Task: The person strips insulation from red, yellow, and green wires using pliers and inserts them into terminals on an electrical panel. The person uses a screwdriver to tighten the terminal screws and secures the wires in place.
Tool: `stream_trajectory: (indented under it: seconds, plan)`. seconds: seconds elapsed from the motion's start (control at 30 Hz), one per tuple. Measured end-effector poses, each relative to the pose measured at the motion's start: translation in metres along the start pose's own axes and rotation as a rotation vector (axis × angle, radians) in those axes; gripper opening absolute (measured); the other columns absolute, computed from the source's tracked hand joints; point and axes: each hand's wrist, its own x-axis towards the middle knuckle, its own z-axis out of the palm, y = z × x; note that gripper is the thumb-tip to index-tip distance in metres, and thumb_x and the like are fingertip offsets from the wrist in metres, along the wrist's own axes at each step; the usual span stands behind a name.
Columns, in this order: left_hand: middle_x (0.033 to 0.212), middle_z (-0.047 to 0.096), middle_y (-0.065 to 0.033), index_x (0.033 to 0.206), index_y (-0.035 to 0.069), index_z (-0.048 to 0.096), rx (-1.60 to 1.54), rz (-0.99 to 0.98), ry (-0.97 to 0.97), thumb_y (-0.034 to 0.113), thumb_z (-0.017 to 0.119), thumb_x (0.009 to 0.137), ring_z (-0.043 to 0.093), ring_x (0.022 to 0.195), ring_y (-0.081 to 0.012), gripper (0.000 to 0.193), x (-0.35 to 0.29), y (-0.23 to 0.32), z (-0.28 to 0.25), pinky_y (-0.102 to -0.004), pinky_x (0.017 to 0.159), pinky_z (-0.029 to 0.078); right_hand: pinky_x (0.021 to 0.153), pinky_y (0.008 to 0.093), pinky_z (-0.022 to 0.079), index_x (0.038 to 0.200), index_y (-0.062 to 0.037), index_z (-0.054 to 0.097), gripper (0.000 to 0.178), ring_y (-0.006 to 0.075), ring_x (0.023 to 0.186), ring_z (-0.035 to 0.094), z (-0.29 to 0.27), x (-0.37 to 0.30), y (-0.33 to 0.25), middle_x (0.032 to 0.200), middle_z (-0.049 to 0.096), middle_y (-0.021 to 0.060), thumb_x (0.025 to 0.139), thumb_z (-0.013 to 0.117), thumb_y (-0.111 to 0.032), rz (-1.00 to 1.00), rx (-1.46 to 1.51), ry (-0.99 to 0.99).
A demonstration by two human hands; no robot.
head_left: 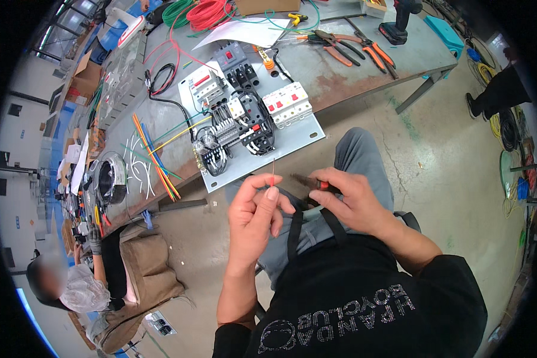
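Between the thumb and forefinger of my left hand [252, 216] is a short red wire [272, 179], its thin copper-coloured end pointing up. My right hand [357, 206] is closed around dark-jawed pliers [305, 180] with red on the handle. The jaws point toward the wire but stay apart from it. Just beyond both hands, a metal mounting plate [307, 141] overhangs the table edge. It carries white circuit breakers [287, 105], a black contactor block [256, 122], grey terminal blocks [224, 128] and a dark grey moulded breaker [232, 56].
On the metal table [334, 83] lie orange-handled cutters [376, 53], more pliers [334, 45], a cordless drill [397, 21], red wire coils [209, 15] and coloured tubes [155, 156]. Another person [86, 286] sits at the left. My grey-trousered knee [364, 155] is below the table edge.
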Motion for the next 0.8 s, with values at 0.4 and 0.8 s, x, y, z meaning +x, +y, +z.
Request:
stream_trajectory:
  seconds: [0.4, 0.8]
  plan:
    - [0.077, 0.068, -0.0099, 0.121, 0.002, 0.060, 0.164, -0.041, 0.002, 0.018, 0.053, 0.107, 0.045, 0.046, -0.0042, 0.022, 0.0028, -0.0009, 0.0032, -0.0183, 0.043, 0.033, 0.066, 0.0419, 0.052, 0.121, -0.0055, 0.066, 0.034, 0.0332, 0.077, 0.063, 0.0066, 0.0083, 0.0028, 0.087, 0.065, 0.0129, 0.087, 0.072, -0.009, -0.115, -0.331, 0.039]
    - [0.075, 0.067, -0.0065, 0.121, 0.003, 0.061, 0.258, 0.030, 0.040, 0.017, 0.056, 0.106, 0.042, 0.046, -0.0017, 0.021, 0.0034, -0.0057, -0.0032, -0.0185, 0.042, 0.031, 0.069, 0.0398, 0.053, 0.122, -0.0061, 0.069, 0.037, 0.0289, 0.080, 0.063, 0.0057, 0.0062, 0.0045, 0.090, 0.066, 0.0100, 0.085, 0.074, -0.009, -0.166, -0.398, 0.069]
